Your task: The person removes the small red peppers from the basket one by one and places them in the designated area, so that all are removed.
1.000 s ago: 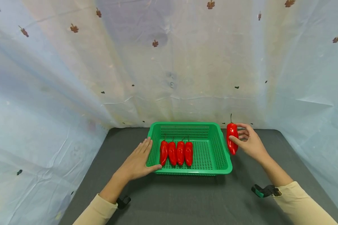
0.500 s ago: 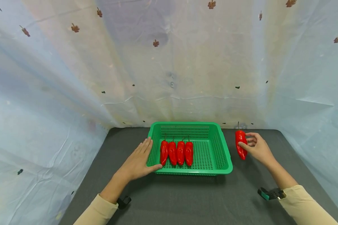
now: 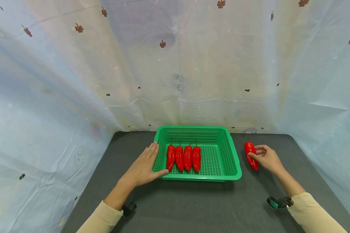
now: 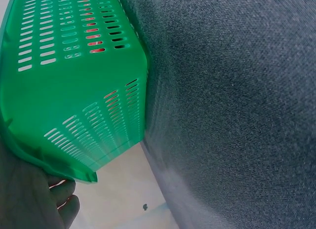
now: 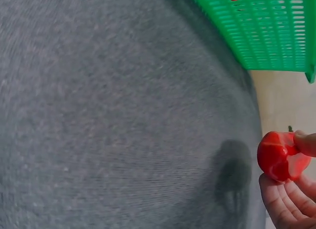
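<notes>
Within the green plastic basket, several red peppers lie side by side on the left half of the floor, stems pointing away. My left hand rests on the basket's left rim at the near corner, fingers straight and thumb along the front rim. In the left wrist view, part of that hand touches the rim from outside. To the right of the basket, my right hand pinches another red pepper between thumb and fingers. The right wrist view has this pepper end-on, its shadow apart from it.
Dark grey cloth covers the table under the basket. A pale plastic sheet with small leaf prints hangs behind the table and along both sides.
My right hand has carried its pepper rightward, away from the basket's right rim, and lower towards the table. The pepper's tip now leans further right. The left hand and basket stay put.
</notes>
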